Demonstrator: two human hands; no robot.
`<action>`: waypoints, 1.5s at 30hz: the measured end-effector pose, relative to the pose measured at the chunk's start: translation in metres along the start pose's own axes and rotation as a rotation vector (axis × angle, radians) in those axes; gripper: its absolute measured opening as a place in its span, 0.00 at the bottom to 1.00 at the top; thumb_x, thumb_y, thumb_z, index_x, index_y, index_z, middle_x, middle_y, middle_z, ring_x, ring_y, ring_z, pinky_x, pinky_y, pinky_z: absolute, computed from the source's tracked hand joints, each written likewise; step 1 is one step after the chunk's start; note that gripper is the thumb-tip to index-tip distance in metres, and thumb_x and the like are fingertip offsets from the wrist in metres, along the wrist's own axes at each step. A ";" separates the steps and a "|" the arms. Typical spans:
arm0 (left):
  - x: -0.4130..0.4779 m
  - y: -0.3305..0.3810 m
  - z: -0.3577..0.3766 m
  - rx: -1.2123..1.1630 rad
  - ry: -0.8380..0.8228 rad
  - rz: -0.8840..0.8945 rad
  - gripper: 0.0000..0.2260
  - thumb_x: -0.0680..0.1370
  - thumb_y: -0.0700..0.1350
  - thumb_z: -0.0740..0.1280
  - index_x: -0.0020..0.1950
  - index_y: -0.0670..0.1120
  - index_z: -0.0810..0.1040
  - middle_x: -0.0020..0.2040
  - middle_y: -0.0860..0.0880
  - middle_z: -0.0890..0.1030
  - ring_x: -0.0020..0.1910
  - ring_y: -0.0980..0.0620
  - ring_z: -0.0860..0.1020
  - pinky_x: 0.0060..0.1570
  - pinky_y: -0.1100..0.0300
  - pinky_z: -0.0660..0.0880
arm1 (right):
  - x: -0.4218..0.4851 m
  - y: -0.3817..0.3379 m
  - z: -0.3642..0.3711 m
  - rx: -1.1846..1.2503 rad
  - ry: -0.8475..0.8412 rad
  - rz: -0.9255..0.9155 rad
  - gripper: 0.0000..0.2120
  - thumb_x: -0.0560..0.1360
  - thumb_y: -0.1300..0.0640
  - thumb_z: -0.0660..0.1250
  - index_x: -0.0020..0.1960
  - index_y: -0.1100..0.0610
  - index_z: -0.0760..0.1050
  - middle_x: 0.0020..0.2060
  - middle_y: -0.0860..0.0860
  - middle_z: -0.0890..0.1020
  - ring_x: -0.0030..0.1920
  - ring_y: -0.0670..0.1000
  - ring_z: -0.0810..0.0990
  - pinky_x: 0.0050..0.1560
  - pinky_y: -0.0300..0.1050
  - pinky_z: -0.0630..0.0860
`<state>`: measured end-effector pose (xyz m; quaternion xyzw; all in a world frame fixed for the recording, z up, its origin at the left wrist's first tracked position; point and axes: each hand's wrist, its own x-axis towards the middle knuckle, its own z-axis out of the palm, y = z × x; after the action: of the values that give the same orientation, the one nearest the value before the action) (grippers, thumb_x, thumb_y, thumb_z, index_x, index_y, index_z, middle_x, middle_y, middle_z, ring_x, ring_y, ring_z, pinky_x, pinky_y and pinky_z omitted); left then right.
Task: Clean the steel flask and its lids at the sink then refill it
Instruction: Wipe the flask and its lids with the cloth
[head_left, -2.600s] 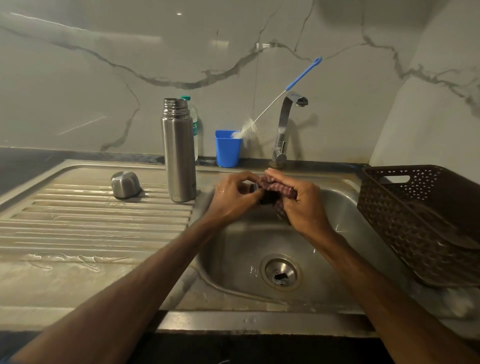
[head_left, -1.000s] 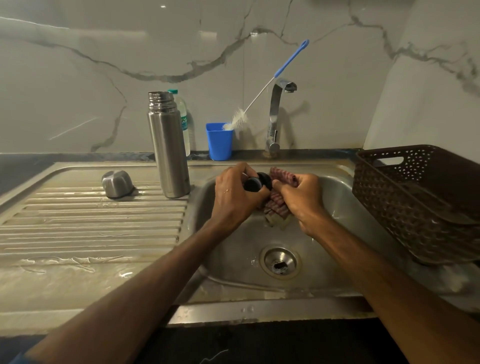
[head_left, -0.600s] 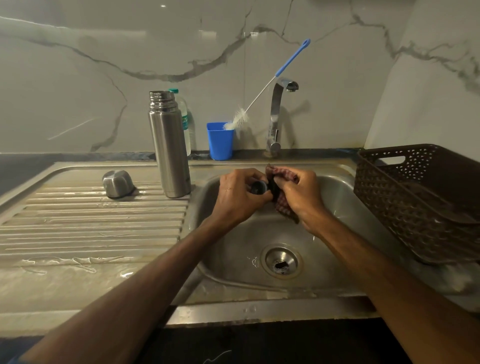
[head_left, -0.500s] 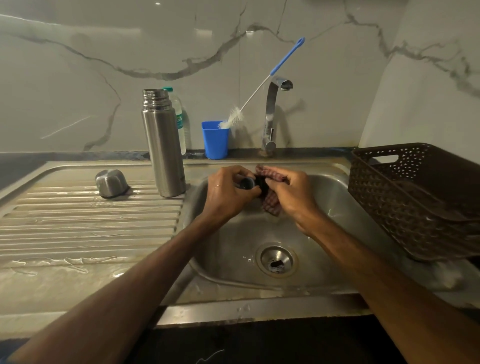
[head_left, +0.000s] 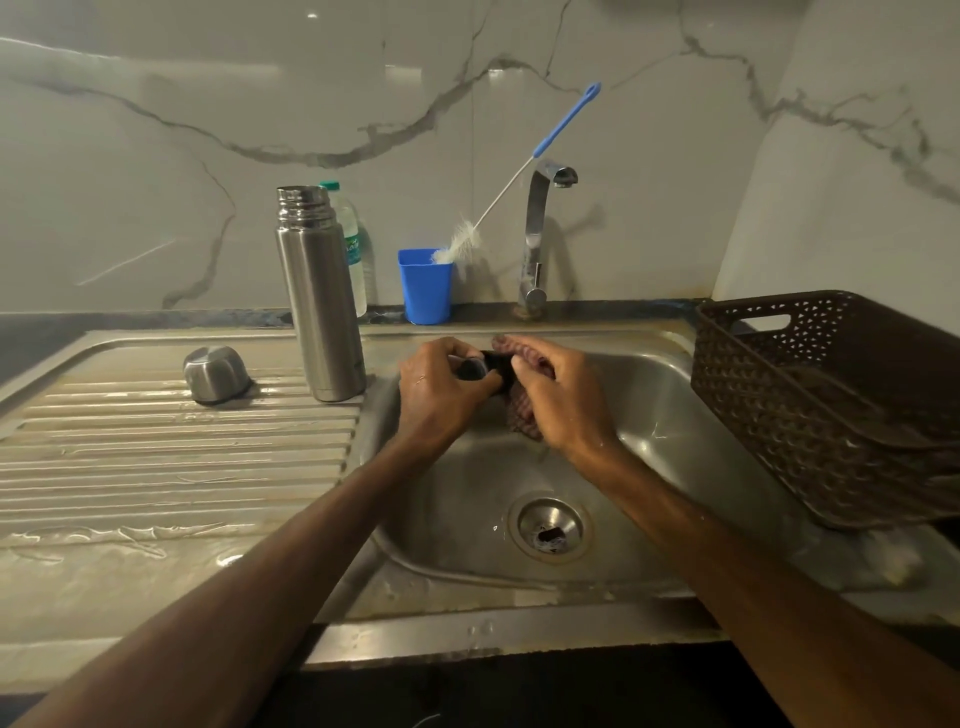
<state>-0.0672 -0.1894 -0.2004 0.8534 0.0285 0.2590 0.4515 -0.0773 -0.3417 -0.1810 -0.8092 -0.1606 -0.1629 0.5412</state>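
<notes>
There is one flask, one steel lid, one dark lid, one bottle, one cup, one brush, one basket, seemingly one cloth.

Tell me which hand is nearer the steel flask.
Left. The left hand, holding the dark lid, is right of the steel flask; the right hand, holding the cloth, is farther right.

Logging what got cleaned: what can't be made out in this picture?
In head view:
black inner lid, mostly covered by left hand and right hand;
cloth, largely behind the right hand;
plastic bottle, half hidden by the steel flask, label too small;
basket, cut by right edge.
</notes>
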 end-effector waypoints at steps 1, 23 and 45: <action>0.000 -0.001 -0.003 0.011 0.005 -0.007 0.15 0.68 0.55 0.81 0.50 0.52 0.82 0.44 0.55 0.84 0.48 0.53 0.83 0.52 0.49 0.83 | -0.002 -0.001 0.005 -0.044 0.007 -0.054 0.15 0.83 0.58 0.65 0.68 0.53 0.80 0.59 0.45 0.84 0.56 0.41 0.81 0.58 0.29 0.75; -0.018 0.021 0.014 0.120 -0.346 0.272 0.14 0.83 0.43 0.67 0.68 0.45 0.71 0.63 0.46 0.74 0.58 0.51 0.75 0.58 0.58 0.76 | 0.021 0.028 -0.003 0.323 0.066 0.547 0.14 0.85 0.51 0.59 0.60 0.57 0.79 0.51 0.59 0.85 0.50 0.58 0.85 0.46 0.52 0.84; 0.011 0.007 0.003 0.061 -0.154 0.011 0.22 0.70 0.55 0.81 0.61 0.51 0.82 0.53 0.56 0.84 0.51 0.61 0.81 0.54 0.61 0.81 | 0.045 0.022 0.003 0.419 -0.051 0.610 0.10 0.84 0.56 0.63 0.60 0.56 0.82 0.49 0.57 0.87 0.50 0.57 0.87 0.52 0.57 0.85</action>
<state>-0.0574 -0.1926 -0.1910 0.8843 -0.0033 0.1941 0.4246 -0.0272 -0.3435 -0.1809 -0.6953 0.0444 0.0626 0.7147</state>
